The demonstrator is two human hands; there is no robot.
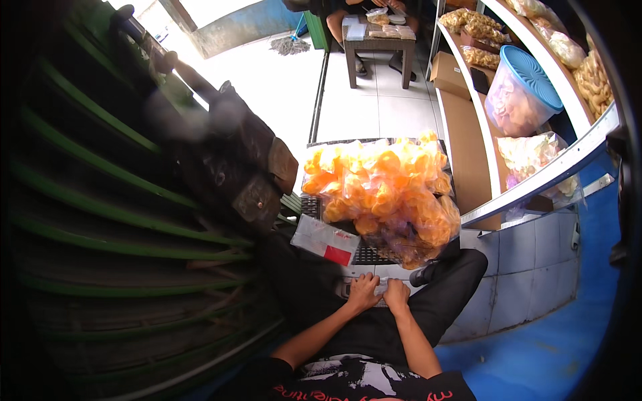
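Close together over my lap, my left hand (363,293) and my right hand (397,294) are both closed, fingers curled. A small pale piece (381,287), perhaps clear plastic, shows between them; the fingers hide most of it. Just beyond lies a flat stack of clear plastic bags (321,238) with a red patch, at the near left edge of a dark woven-top table (371,256). Clear bags packed with orange-yellow snack pieces (384,184) cover most of that table.
Shelves (491,144) on the right hold bagged snacks and a clear tub with a blue lid (528,80). Green metal bars (100,190) line the left. At the back, another person sits behind a small table (379,44); a mop (291,45) lies nearby.
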